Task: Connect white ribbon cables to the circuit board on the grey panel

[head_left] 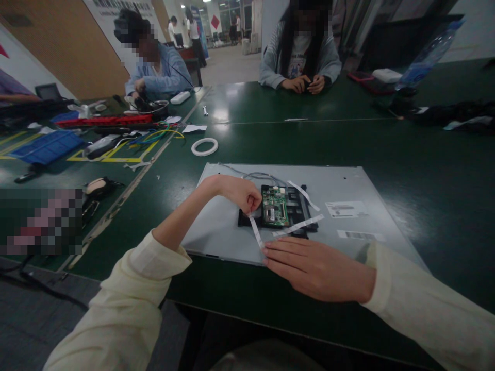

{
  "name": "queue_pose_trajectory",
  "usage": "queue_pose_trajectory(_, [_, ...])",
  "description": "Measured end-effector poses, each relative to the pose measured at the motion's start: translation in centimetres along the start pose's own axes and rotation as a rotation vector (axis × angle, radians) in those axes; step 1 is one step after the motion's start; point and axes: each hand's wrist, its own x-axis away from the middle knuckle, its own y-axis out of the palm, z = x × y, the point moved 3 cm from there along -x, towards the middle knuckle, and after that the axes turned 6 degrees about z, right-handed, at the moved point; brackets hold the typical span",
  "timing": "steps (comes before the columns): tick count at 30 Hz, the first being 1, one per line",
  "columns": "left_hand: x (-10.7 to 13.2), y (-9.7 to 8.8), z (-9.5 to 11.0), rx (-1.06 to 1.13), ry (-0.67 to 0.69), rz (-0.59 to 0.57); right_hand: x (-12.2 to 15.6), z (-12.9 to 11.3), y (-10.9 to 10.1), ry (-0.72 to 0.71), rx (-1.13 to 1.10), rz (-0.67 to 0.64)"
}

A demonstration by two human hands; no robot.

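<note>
A flat grey metal panel (216,234) lies on the green table, and a green circuit board (276,203) sits in a black plastic bracket (303,206) at its middle. Between my hands runs a short strip of white tape (256,232). My left hand (240,193) is closed, pinching the strip's upper end beside the board. At the lower end, near the panel's front edge, the fingertips of my right hand (317,268) hold the strip; its thumb is hidden. Two more white tape strips (297,225) lie across the bracket's right and front sides.
A white tape roll (194,149) lies beyond the panel. Leftward are a blue tray (48,147), coloured wires (164,135) and tools. A small wrench (205,111) lies farther back. Two people sit across the table (247,141). A plastic bottle (429,56) stands tilted at back right.
</note>
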Motion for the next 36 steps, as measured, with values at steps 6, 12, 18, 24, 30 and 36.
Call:
queue_pose_trajectory(6, [0.01, 0.02, -0.17, 0.01, 0.005, 0.009, 0.27, 0.03, 0.17, 0.006, 0.02, 0.02])
queue_pose_trajectory(12, [0.04, -0.03, -0.02, 0.016, 0.004, 0.011, 0.0, 0.11, 0.03, 0.049, -0.001, -0.058])
queue_pose_trajectory(18, [0.11, -0.05, 0.19, -0.004, -0.013, 0.009, -0.01, 0.12, 0.15, 0.042, -0.018, -0.107])
queue_pose_trajectory(24, [0.12, -0.01, 0.09, 0.002, -0.011, 0.016, 0.04, 0.11, 0.06, 0.024, -0.022, -0.046])
queue_pose_trajectory(30, [0.02, 0.04, -0.23, 0.014, 0.008, 0.026, 0.22, 0.1, 0.06, -0.013, -0.003, 0.037])
queue_pose_trajectory(36, [0.0, 0.07, -0.33, 0.043, 0.011, 0.03, 0.06, 0.01, -0.1, 0.006, -0.036, 0.001])
